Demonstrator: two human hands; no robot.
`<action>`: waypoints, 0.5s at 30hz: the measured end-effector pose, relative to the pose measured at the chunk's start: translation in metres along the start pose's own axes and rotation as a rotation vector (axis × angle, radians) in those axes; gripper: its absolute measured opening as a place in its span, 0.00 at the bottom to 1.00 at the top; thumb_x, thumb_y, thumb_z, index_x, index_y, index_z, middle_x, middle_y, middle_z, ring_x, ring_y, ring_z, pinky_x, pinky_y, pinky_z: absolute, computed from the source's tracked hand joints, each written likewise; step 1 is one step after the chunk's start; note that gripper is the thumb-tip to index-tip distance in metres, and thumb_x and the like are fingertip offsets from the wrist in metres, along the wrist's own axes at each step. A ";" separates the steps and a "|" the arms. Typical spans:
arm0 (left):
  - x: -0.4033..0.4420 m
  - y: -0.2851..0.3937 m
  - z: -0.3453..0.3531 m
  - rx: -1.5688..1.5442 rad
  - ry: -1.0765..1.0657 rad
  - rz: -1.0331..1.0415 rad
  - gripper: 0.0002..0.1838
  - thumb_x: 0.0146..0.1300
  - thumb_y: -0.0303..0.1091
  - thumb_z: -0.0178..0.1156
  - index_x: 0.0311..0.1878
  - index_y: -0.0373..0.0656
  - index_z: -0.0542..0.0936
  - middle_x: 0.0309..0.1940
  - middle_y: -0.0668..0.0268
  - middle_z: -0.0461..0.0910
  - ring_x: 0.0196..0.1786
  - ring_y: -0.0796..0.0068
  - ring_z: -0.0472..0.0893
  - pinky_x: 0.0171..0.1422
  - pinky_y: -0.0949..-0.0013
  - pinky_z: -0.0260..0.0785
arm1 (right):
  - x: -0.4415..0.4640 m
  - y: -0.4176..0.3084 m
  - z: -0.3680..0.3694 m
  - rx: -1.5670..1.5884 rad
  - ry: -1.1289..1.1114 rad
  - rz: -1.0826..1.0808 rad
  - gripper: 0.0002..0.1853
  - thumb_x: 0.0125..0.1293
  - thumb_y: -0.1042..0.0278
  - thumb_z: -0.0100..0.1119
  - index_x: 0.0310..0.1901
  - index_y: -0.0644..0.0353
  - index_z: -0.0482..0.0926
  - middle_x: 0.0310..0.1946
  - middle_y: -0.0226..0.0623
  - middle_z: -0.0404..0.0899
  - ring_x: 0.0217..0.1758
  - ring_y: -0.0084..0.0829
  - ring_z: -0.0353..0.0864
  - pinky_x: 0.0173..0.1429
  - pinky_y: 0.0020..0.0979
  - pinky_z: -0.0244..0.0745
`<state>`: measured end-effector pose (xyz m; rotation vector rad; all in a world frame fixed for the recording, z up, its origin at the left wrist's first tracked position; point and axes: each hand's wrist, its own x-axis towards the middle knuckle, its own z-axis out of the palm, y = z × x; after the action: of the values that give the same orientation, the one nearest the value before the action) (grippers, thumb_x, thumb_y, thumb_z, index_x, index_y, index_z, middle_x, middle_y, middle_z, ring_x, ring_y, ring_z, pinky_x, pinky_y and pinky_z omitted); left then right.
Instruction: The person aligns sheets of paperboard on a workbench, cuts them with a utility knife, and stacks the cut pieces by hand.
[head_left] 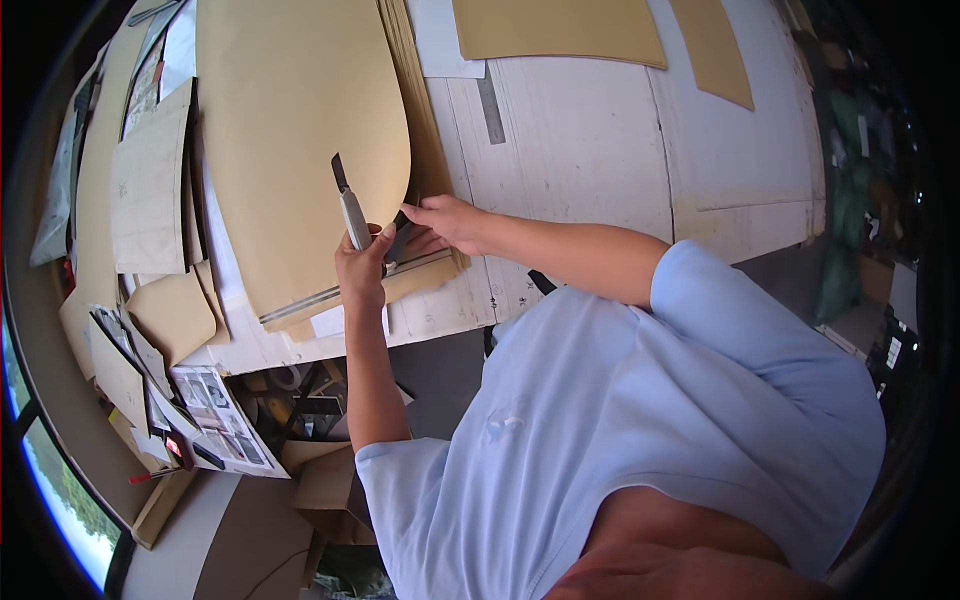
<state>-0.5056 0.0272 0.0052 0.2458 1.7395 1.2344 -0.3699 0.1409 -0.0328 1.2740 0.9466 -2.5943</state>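
My left hand point(364, 262) is closed around the pale grey handle of a utility knife point(352, 212), whose dark blade points up and away from me. Beneath it lies a large stack of brown paper sheets point(300, 130) with a curved right edge. Close by on the right, my right hand point(447, 222) pinches at a small dark piece point(400, 222) between the two hands, at the edge of the stack. What that piece is stays unclear. The lower fingers of my right hand are partly hidden.
The stack lies on a white worktable point(570, 150). A metal strip point(490, 110) and brown sheets point(560, 30) lie farther right. Boards point(152, 185) and cut brown pieces point(172, 315) crowd the left. A cardboard box point(335, 495) stands below the table's front edge.
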 end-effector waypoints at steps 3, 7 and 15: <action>-0.001 -0.003 -0.005 -0.188 -0.016 -0.049 0.10 0.57 0.28 0.70 0.38 0.40 0.78 0.25 0.71 0.76 0.26 0.80 0.73 0.30 0.74 0.66 | -0.007 -0.003 -0.001 0.070 -0.066 -0.024 0.19 0.72 0.50 0.55 0.47 0.60 0.75 0.42 0.37 0.80 0.43 0.31 0.82 0.49 0.33 0.79; -0.003 -0.002 -0.008 -0.172 -0.028 -0.082 0.09 0.57 0.27 0.69 0.38 0.39 0.79 0.28 0.71 0.77 0.29 0.80 0.75 0.33 0.75 0.69 | -0.005 0.001 -0.007 0.072 -0.099 -0.035 0.16 0.73 0.53 0.54 0.47 0.59 0.75 0.42 0.34 0.79 0.43 0.31 0.82 0.49 0.34 0.79; -0.006 -0.006 0.005 0.024 0.092 0.085 0.12 0.53 0.26 0.73 0.37 0.38 0.78 0.27 0.74 0.75 0.28 0.85 0.71 0.32 0.77 0.65 | -0.008 -0.006 -0.002 0.071 -0.107 -0.041 0.15 0.73 0.53 0.54 0.47 0.58 0.75 0.41 0.33 0.79 0.42 0.31 0.82 0.48 0.34 0.80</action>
<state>-0.4963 0.0240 0.0032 0.2840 1.8399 1.3040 -0.3654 0.1459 -0.0252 1.1298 0.8797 -2.7193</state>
